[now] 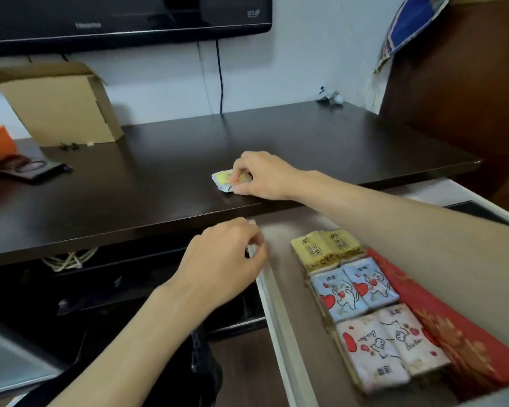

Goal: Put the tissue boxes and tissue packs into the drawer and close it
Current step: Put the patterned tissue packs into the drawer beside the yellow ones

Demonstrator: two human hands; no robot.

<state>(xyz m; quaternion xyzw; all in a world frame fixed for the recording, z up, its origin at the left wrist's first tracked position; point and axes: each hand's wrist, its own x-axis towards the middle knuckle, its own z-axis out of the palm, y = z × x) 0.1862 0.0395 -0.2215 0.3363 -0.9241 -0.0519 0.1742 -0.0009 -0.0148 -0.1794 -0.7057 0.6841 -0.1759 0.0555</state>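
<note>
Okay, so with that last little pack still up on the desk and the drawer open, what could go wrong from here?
1. The right hand has only a fingertip pinch on the small yellow pack near the desk edge; it might slip and fall outside the drawer.
2. The left hand rests at the drawer's side rail, so fingers could get caught when it closes.
3. Dropping the pack carelessly could disturb the neat rows of packs.

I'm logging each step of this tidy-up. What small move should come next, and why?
Probably lift the yellow tissue pack off the desk and carry it to the open drawer: the right hand already pinches it, and six packs already lie there.
</note>
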